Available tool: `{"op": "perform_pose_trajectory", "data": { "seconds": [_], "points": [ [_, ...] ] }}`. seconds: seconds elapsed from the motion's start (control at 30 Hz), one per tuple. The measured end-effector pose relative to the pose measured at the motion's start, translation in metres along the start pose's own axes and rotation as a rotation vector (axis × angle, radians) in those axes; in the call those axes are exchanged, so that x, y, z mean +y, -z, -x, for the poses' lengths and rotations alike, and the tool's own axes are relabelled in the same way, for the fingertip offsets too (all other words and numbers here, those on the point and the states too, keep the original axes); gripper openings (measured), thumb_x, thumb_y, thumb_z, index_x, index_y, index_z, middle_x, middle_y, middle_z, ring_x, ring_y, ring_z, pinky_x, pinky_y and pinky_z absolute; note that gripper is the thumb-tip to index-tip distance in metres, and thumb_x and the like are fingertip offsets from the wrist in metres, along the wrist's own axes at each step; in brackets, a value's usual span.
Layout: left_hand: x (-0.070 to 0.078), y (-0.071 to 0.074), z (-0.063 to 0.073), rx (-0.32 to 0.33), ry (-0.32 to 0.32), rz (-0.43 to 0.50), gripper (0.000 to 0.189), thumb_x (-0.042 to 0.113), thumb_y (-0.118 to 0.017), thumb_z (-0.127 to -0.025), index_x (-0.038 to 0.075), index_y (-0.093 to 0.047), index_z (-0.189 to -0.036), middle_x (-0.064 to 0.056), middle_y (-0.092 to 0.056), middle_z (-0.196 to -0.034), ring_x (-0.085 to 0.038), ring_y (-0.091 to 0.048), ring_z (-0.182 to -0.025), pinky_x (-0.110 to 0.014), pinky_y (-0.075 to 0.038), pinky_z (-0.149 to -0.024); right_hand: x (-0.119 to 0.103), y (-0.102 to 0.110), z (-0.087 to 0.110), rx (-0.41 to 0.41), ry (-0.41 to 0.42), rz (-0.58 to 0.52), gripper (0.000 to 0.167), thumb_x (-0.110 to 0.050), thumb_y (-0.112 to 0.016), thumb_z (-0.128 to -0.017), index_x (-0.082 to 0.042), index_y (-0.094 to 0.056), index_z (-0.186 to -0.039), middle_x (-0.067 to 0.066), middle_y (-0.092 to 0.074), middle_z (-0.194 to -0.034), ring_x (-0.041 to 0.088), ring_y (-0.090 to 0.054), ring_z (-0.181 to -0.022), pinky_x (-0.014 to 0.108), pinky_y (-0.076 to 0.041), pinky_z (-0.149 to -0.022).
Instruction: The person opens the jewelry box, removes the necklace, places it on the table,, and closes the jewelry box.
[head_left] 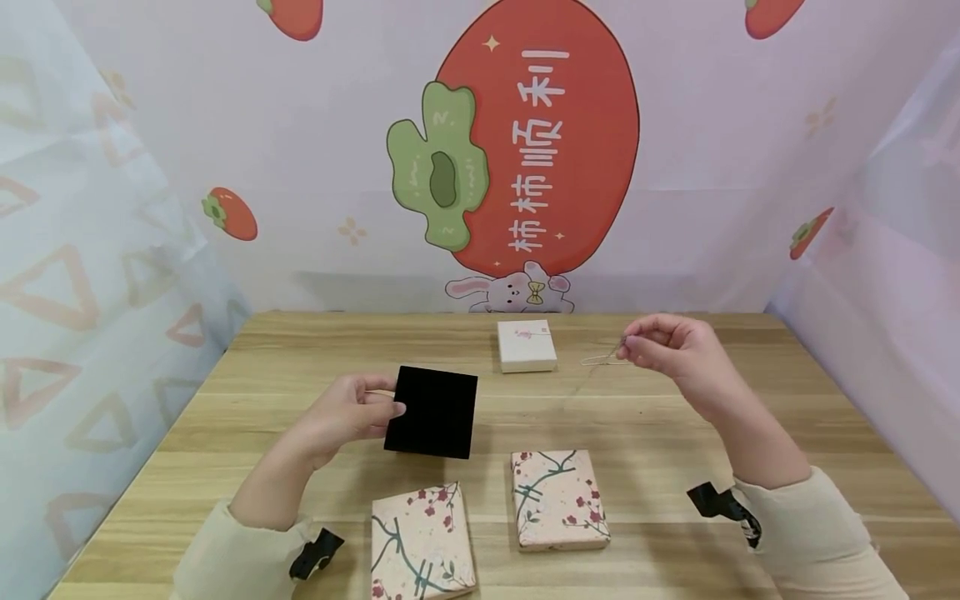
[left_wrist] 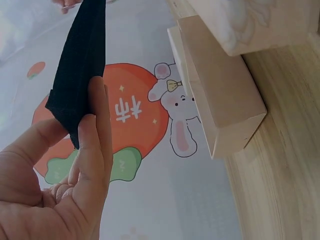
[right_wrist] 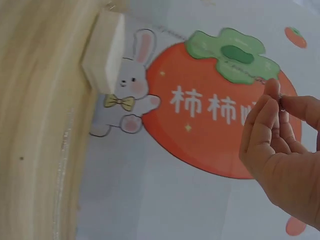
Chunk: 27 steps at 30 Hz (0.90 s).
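My left hand point(head_left: 348, 412) holds a square black pad point(head_left: 431, 412) by its left edge, thumb in front and fingers behind. In the left wrist view the black pad point(left_wrist: 82, 60) appears almost edge-on. My right hand point(head_left: 675, 354) is raised over the far right of the table, thumb and fingertips pinching a thin chain point(head_left: 592, 373). The chain point(right_wrist: 225, 61) slants away from the fingertips in the right wrist view and looks blurred. Two flower-patterned boxes point(head_left: 423, 542) lie near the front, the other patterned box point(head_left: 561, 500) standing to the right.
A small white box point(head_left: 527, 346) with a pink flower print stands at the back of the wooden table point(head_left: 300, 350). A thin white loop point(head_left: 592, 361) lies behind the chain. A printed cloth backdrop point(head_left: 337, 125) rises behind the table and along both sides.
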<state>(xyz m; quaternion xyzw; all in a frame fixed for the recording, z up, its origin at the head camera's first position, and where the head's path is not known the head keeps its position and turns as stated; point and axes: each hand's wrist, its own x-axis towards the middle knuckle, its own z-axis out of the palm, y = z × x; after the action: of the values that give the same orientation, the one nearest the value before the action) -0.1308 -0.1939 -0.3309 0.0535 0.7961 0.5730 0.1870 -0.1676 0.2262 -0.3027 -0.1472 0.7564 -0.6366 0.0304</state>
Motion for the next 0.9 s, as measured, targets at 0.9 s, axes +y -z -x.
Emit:
{"op": "perform_pose_trajectory", "data": {
  "seconds": [0.9],
  "points": [
    [-0.005, 0.004, 0.001, -0.034, -0.016, 0.016, 0.058, 0.009, -0.059, -0.093, -0.016, -0.039, -0.141, -0.016, -0.073, -0.113, -0.017, -0.07, -0.1, -0.035, -0.059, -0.088, 0.052, 0.097, 0.042, 0.063, -0.229, 0.434, 0.025, -0.008, -0.056, -0.1, 0.01, -0.064, -0.116, -0.021, -0.068, -0.083, -0.006, -0.065, -0.079, 0.012, -0.055, -0.072]
  ]
}}
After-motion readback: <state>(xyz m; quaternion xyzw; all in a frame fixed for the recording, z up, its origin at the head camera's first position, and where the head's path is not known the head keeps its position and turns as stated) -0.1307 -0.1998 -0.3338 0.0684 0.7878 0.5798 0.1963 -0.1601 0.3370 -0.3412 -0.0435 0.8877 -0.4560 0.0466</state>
